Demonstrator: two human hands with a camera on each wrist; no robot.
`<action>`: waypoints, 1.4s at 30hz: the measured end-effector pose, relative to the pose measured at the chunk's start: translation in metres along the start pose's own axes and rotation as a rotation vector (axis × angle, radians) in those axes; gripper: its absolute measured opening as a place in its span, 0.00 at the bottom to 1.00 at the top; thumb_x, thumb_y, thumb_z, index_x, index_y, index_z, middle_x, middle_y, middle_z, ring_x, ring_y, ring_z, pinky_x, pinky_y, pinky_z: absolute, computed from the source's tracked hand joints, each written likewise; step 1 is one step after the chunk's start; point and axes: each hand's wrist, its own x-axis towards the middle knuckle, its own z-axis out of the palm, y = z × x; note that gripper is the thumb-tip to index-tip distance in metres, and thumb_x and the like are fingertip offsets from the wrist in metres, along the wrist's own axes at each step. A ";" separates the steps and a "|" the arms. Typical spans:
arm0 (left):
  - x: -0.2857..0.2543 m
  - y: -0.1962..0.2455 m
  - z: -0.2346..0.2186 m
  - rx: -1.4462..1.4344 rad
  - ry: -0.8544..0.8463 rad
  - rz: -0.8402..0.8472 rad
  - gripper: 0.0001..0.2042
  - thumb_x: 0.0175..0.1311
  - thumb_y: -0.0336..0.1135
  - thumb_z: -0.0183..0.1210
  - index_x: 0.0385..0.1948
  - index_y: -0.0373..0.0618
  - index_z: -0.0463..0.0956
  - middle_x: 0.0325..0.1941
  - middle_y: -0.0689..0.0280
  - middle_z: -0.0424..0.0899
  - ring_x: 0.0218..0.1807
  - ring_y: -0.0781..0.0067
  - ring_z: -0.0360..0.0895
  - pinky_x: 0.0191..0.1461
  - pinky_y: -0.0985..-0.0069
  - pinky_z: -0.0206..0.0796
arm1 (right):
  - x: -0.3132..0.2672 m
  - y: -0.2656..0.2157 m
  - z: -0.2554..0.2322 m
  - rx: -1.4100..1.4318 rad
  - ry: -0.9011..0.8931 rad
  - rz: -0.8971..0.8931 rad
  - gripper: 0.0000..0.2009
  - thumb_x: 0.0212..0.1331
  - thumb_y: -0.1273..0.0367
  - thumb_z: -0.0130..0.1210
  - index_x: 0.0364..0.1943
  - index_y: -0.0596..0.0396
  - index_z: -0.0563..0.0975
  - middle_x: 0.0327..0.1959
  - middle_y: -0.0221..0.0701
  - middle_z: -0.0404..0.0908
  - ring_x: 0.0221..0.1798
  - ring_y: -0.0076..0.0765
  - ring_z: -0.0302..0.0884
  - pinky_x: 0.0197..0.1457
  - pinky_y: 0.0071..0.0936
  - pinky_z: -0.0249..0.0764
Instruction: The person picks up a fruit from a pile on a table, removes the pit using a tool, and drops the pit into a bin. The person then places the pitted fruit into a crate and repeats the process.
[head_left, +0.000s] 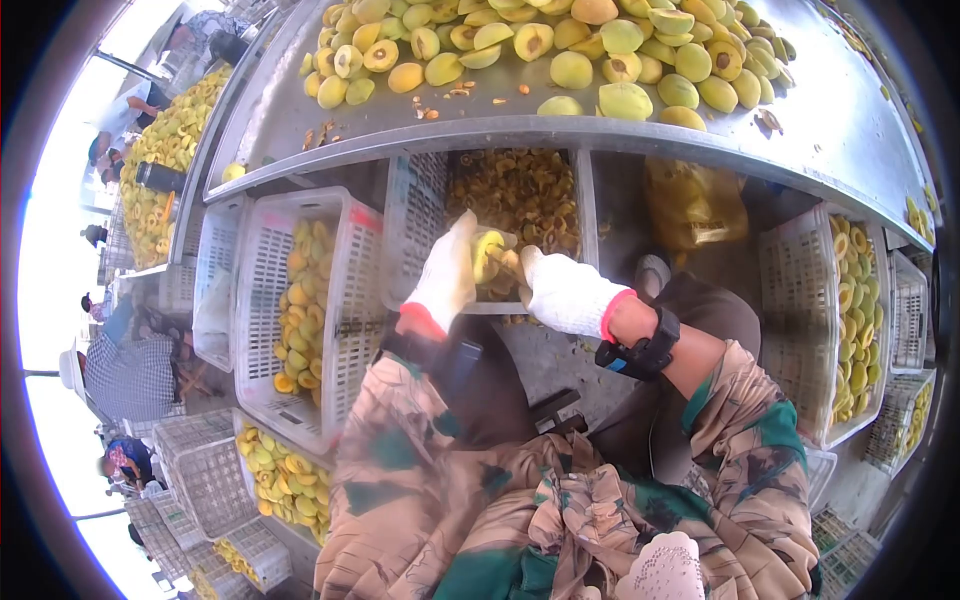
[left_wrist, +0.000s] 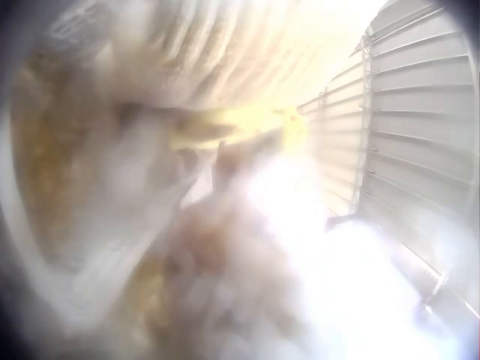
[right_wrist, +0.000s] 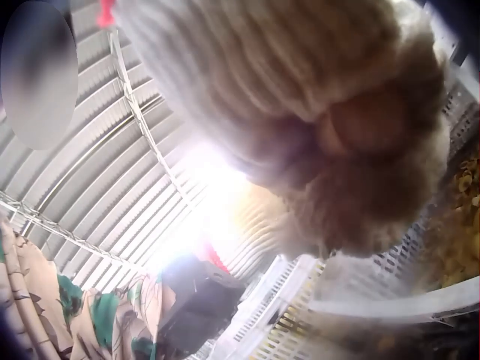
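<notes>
Table [head_left: 275, 100]: smooth, glossy metal. On table: fruit [head_left: 623, 101], smooth, mostly matt. Near side of table: crate [head_left: 357, 285], slotted hard plastic; gloves [head_left: 570, 290], matt ribbed knit; sleeve [head_left: 750, 430], creased cloth. Below table edge: bag [head_left: 695, 205], thin shiny crinkled plastic.

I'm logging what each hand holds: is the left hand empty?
No, the head view shows the left hand holding a yellow-green fruit.

A ribbed roof [right_wrist: 97, 187] is crossed by trusses [right_wrist: 141, 120]; the far side is spanned by a metal table [head_left: 850, 135], the left flooded with white light [head_left: 55, 250], grey floor [head_left: 555, 358] exposed near.
</notes>
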 end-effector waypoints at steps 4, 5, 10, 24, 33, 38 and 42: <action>0.001 0.011 -0.001 -0.238 0.037 -0.157 0.27 0.78 0.50 0.39 0.40 0.32 0.79 0.40 0.54 0.85 0.39 0.63 0.82 0.47 0.68 0.76 | 0.003 -0.011 0.004 0.108 0.027 0.040 0.18 0.65 0.62 0.50 0.50 0.63 0.69 0.39 0.55 0.82 0.43 0.65 0.81 0.47 0.51 0.76; 0.007 0.000 0.002 -0.300 0.115 -0.107 0.27 0.78 0.50 0.39 0.41 0.32 0.79 0.40 0.53 0.85 0.39 0.63 0.82 0.47 0.68 0.76 | 0.003 -0.013 0.013 0.137 0.092 0.026 0.18 0.65 0.61 0.50 0.49 0.63 0.69 0.39 0.55 0.82 0.43 0.65 0.81 0.47 0.51 0.76; -0.006 0.005 0.029 -0.287 0.356 0.075 0.26 0.77 0.49 0.39 0.41 0.31 0.78 0.38 0.52 0.85 0.38 0.62 0.81 0.47 0.67 0.75 | 0.011 -0.009 0.023 0.081 0.170 -0.015 0.18 0.63 0.61 0.51 0.49 0.62 0.69 0.37 0.56 0.82 0.41 0.63 0.82 0.45 0.51 0.78; -0.013 0.022 0.024 0.172 0.202 0.230 0.31 0.75 0.57 0.40 0.48 0.35 0.81 0.42 0.57 0.87 0.44 0.67 0.83 0.54 0.73 0.71 | -0.004 -0.017 -0.004 0.759 -0.140 0.099 0.13 0.64 0.61 0.55 0.37 0.58 0.74 0.23 0.31 0.76 0.20 0.29 0.74 0.22 0.27 0.70; -0.002 0.026 0.031 0.003 0.131 0.150 0.34 0.76 0.59 0.36 0.41 0.33 0.83 0.37 0.56 0.87 0.39 0.68 0.83 0.49 0.75 0.73 | -0.005 -0.004 -0.005 1.058 -0.231 0.123 0.11 0.63 0.63 0.55 0.33 0.56 0.74 0.22 0.30 0.75 0.19 0.28 0.73 0.21 0.28 0.69; -0.005 0.030 0.038 -0.230 0.146 0.158 0.31 0.77 0.56 0.38 0.40 0.32 0.81 0.32 0.54 0.85 0.32 0.64 0.83 0.41 0.69 0.77 | -0.010 -0.015 -0.002 0.576 -0.033 0.040 0.17 0.61 0.60 0.55 0.38 0.64 0.75 0.25 0.38 0.80 0.27 0.35 0.81 0.32 0.34 0.76; -0.006 0.032 0.043 -0.419 0.148 0.083 0.29 0.76 0.55 0.40 0.39 0.34 0.79 0.30 0.53 0.84 0.29 0.60 0.82 0.36 0.65 0.77 | -0.012 -0.018 0.002 0.451 0.032 0.038 0.20 0.61 0.58 0.53 0.42 0.67 0.74 0.32 0.46 0.82 0.35 0.44 0.83 0.41 0.39 0.77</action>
